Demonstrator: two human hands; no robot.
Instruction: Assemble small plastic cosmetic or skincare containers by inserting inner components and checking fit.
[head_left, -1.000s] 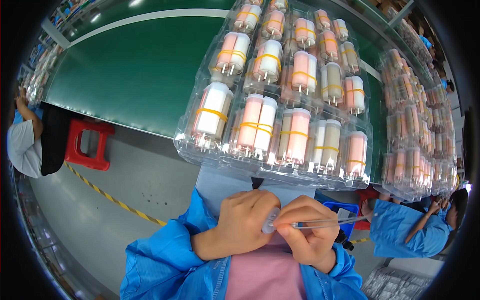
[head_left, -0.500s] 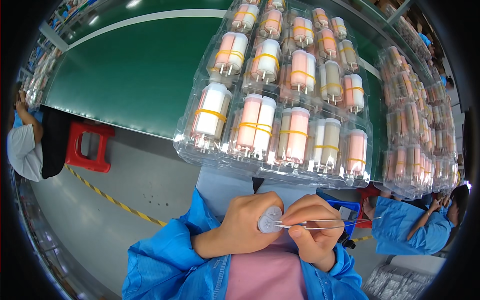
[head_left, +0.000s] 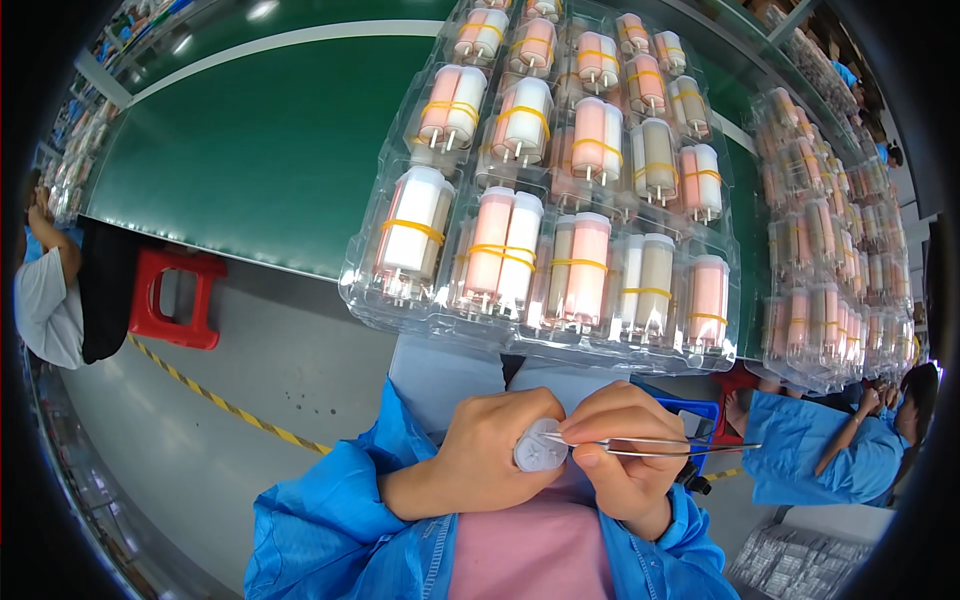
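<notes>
My left hand [head_left: 495, 455] is closed around a small white cylinder [head_left: 538, 447], whose round end faces the camera. My right hand [head_left: 625, 455] pinches thin metal tweezers [head_left: 660, 446], with their tips touching the cylinder's end face. Both hands sit close to my chest, below the edge of the green table [head_left: 250, 150]. Blue sleeves cover both forearms. Just above the hands, a clear plastic tray [head_left: 545, 340] overhangs the table edge; it holds several pairs of white and pink cylinders bound with yellow rubber bands.
More clear trays of banded cylinders [head_left: 835, 280] stand at the right. A red stool [head_left: 175, 300] stands on the grey floor at the left, beside a seated person [head_left: 45, 290]. Another person in a blue coat [head_left: 830, 455] works at the right. A yellow-black floor stripe [head_left: 220, 400] crosses below the table.
The cylinder has turned in my left hand so its round end faces up. The tweezers have shifted onto the end face. Both hands stay in place.
</notes>
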